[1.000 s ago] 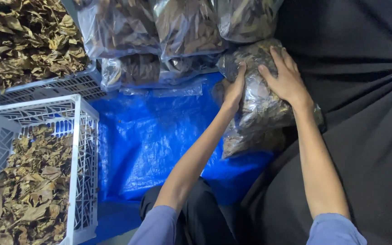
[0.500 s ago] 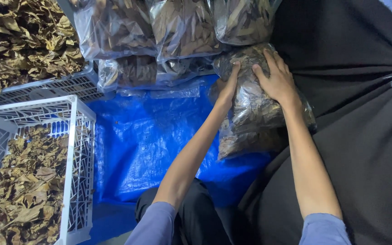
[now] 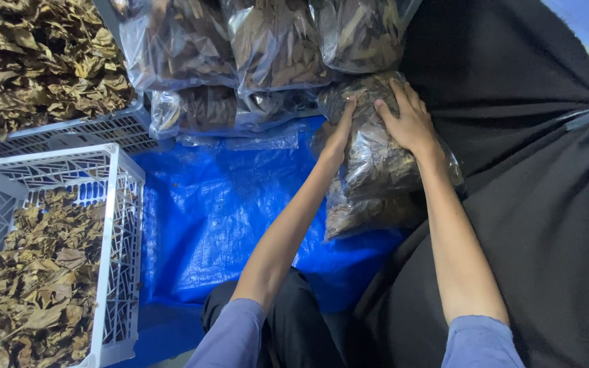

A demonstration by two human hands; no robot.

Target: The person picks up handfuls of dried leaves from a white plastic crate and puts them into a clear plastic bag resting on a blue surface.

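A: Head view: both hands flat on one clear bag of dried leaves [image 3: 376, 170]. Left hand [image 3: 341, 129] presses its left edge, right hand [image 3: 410, 123] lies spread over the top. Neither closed around it, more pressing than gripping.

B: Where's the bag?

A: On the blue tarp [image 3: 219, 211], against the black cloth [image 3: 526, 177], at the right end of the stacked bags [image 3: 253, 54].

B: Progress?

A: Several bags filled and stacked, I'd say. White crate [image 3: 114, 225] holds loose leaves, another crate [image 3: 103, 129] behind is heaped, so plenty left.
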